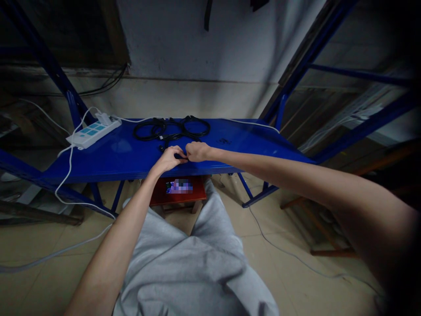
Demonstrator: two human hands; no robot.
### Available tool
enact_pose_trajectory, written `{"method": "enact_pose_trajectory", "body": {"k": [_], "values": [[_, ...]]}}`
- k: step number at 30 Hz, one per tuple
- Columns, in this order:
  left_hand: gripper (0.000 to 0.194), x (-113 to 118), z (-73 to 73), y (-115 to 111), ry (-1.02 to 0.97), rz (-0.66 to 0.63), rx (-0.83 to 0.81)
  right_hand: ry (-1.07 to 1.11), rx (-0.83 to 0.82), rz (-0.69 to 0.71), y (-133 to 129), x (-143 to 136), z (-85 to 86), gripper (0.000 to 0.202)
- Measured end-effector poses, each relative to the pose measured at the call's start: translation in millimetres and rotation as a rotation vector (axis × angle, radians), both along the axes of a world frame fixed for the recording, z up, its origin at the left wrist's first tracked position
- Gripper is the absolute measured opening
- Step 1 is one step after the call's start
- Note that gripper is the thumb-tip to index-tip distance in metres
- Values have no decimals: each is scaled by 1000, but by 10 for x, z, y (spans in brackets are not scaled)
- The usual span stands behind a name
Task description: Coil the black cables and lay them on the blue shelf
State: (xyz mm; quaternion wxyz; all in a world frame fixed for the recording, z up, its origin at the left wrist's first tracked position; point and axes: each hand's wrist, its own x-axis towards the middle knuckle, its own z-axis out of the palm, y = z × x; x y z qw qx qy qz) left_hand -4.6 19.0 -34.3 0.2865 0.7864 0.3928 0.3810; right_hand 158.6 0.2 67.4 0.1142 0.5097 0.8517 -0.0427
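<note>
Cables in black sheathing, wound in round loops [177, 136]: where are they?

"On the blue metal table [125, 164], toward its far edge, just beyond both hands. One dark end is near the left hand [170, 159]."

"And the fingers?"

"The left's are bent, thumb opposite, with a small gap showing. The right hand [196, 152] is folded into a fist beside them. I cannot tell what either has hold of, or how firmly the left closes."

"Why so close together, at the near edge?"

"Perhaps so both reach one small spot comfortably. The coils probably keep long leads compact."

"What about the white plastic power strip with blue socket panels [86, 137]?"

"It sits at the left end, presumably out of the working space."

"Any containers?"

"None I can make out. That strip comes closest: a white plug [103, 118] stands at its far end."

"Below?"

"A reddish-brown wooden stool [158, 195] bears a lit, blurred screen [179, 186]."
</note>
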Motion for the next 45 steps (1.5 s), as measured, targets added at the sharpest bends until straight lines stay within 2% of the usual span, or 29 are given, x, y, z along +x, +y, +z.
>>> {"method": "enact_pose_trajectory", "body": {"k": [5, 9, 13, 16, 18, 21, 25, 28, 33, 36, 40, 45], "values": [[12, -5, 6, -11, 4, -22, 10, 100, -332, -101, 181, 45, 78, 20], [12, -19, -5, -6, 11, -32, 28, 247, -485, -271, 238, 87, 98, 14], [12, -25, -16, -3, -25, -45, 31, 363, -572, -413, 232, 114, 93, 14], [12, -23, -10, -10, -31, -45, 29, 422, -579, -441, 220, 138, 77, 15], [12, -21, -2, -14, -31, -46, 27, 420, -527, -421, 214, 152, 65, 16], [11, -19, 12, -19, -29, -48, 32, 375, -411, -282, 201, 166, 56, 15], [10, -13, 23, -25, -22, -34, 12, 309, -265, 55, 155, 190, 65, 18], [10, -6, 29, -32, -40, -36, -10, 210, -139, 233, 123, 223, 62, 22], [9, 3, 39, -38, -76, -43, -28, 79, 5, 457, 107, 289, 36, 23], [9, 6, 40, -34, -85, -46, -28, 0, 92, 586, 82, 308, 48, 30], [11, 4, 54, -39, -60, -32, -21, -102, 201, 701, 46, 313, 66, 41], [12, -2, 94, -70, -28, -33, -17, -176, 315, 829, 70, 339, -4, 38]]}}
